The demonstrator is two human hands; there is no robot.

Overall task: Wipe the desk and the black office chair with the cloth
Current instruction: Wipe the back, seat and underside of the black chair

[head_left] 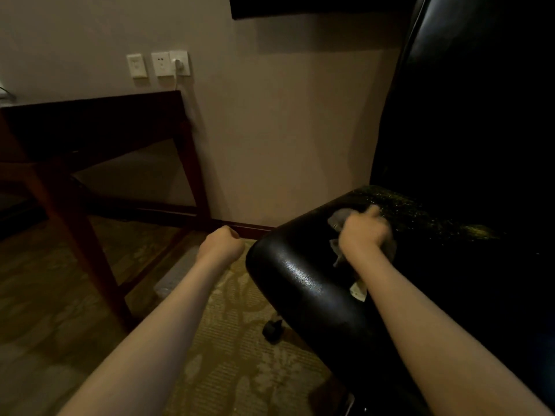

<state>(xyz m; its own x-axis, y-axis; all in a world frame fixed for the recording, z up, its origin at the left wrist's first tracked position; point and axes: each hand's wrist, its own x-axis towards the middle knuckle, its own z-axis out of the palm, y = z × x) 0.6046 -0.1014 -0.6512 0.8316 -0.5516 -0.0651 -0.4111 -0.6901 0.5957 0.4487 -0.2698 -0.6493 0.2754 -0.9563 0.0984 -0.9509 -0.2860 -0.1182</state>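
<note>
The black office chair fills the right side, its shiny seat toward me and its tall backrest rising at the far right. My right hand grips a grey cloth and presses it on the seat's top, blurred by motion. Part of the cloth shows under my wrist. My left hand hovers in a fist just left of the seat's edge, holding nothing. The dark wooden desk stands at the left against the wall.
Wall sockets with a white plug and cable sit above the desk's right end. A patterned carpet covers the floor. A chair caster shows below the seat. A dark panel hangs on the wall at the top.
</note>
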